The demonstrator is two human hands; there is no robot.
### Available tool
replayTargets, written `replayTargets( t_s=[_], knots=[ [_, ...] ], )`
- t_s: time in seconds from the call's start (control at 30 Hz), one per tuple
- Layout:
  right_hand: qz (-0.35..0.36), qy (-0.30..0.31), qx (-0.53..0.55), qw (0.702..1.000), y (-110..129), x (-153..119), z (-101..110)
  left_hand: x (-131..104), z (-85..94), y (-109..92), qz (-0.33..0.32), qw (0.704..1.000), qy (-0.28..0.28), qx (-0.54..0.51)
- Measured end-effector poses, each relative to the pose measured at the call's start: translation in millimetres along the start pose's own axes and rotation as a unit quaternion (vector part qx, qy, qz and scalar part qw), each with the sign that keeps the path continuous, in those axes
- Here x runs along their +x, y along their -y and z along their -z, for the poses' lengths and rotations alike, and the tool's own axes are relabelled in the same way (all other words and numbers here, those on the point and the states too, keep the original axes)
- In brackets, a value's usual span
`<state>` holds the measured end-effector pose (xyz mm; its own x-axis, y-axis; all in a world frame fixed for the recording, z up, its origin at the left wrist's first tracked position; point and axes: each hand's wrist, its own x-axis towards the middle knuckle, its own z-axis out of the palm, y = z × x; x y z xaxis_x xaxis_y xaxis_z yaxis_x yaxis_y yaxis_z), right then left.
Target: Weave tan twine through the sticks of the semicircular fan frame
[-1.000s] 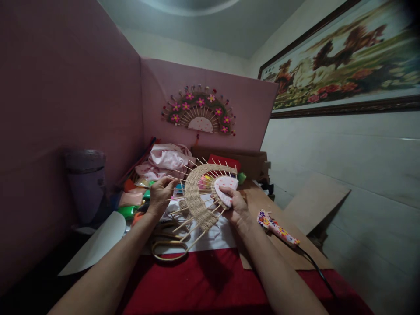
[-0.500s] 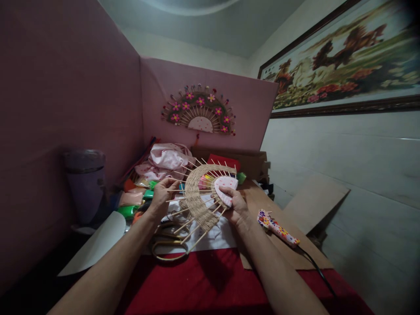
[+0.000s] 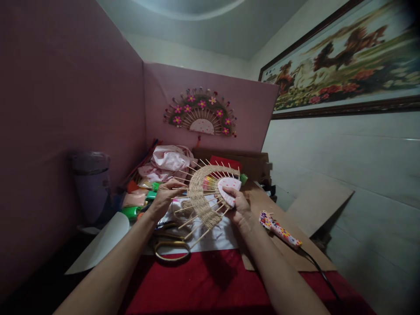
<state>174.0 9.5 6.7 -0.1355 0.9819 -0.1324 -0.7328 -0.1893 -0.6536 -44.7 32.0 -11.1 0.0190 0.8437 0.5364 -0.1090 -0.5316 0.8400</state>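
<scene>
A half-round fan of thin wooden sticks with a woven twine band [image 3: 201, 197] is held up over the table, tilted on its side. My right hand [image 3: 241, 209] grips its pink-and-white spotted fabric base [image 3: 226, 186], thumb on the front and the other fingers mostly hidden behind. At the fan's left edge, the fingers of my left hand [image 3: 164, 199] are pinched around the outer end of a stick. Below the fan lie scissors with gold-edged handles [image 3: 172, 251], partly covered by the stick ends. Some loose twine [image 3: 184, 211] shows behind the sticks.
A flower-patterned glue gun [image 3: 278, 229] with a black cord lies on cardboard [image 3: 295, 258] at right. Coloured clay packets [image 3: 134, 199] and crumpled pink fabric [image 3: 172, 158] are at back left, near a purple cup [image 3: 92, 188]. A flower-trimmed fan [image 3: 201, 111] hangs on the pink panel.
The whole view has shifted slightly. My left fingers have moved a little along the fan's outer edge, nearer the twine band. My right hand keeps the same hold on the base.
</scene>
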Motion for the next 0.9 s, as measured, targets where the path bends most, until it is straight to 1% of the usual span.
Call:
replayTargets(
  t_s=[0.07,0.17,0.3,0.4,0.5,0.63,0.83,0.9],
  knots=[
    [0.002,-0.001,0.005,1.0,0.2,-0.1,-0.2,0.1,-3.2,-0.3,-0.016,0.999,-0.031,0.018],
    [0.001,0.007,0.008,1.0,0.4,0.9,1.0,-0.1,-8.2,-2.1,-0.019,0.997,-0.07,0.027],
    [-0.003,0.006,0.001,1.0,0.2,2.5,3.1,-0.5,-11.9,-1.4,-0.018,0.994,-0.098,0.039],
    [-0.004,0.018,-0.016,1.0,-0.4,3.7,4.4,-0.5,-13.1,1.7,-0.027,0.993,-0.105,0.041],
    [-0.003,0.035,-0.016,0.999,-1.1,5.1,5.7,-0.3,-14.3,4.0,-0.016,0.993,-0.11,0.028],
    [-0.002,0.029,-0.017,0.999,-1.1,5.6,6.5,-0.1,-15.6,4.2,0.0,0.993,-0.121,0.015],
    [-0.011,0.026,-0.012,1.0,-0.6,4.7,6.3,-0.1,-15.7,3.2,0.018,0.994,-0.112,-0.005],
    [-0.008,0.038,-0.011,0.999,-0.8,5.2,6.8,0.2,-14.6,4.3,0.022,0.994,-0.107,-0.006]
  ],
)
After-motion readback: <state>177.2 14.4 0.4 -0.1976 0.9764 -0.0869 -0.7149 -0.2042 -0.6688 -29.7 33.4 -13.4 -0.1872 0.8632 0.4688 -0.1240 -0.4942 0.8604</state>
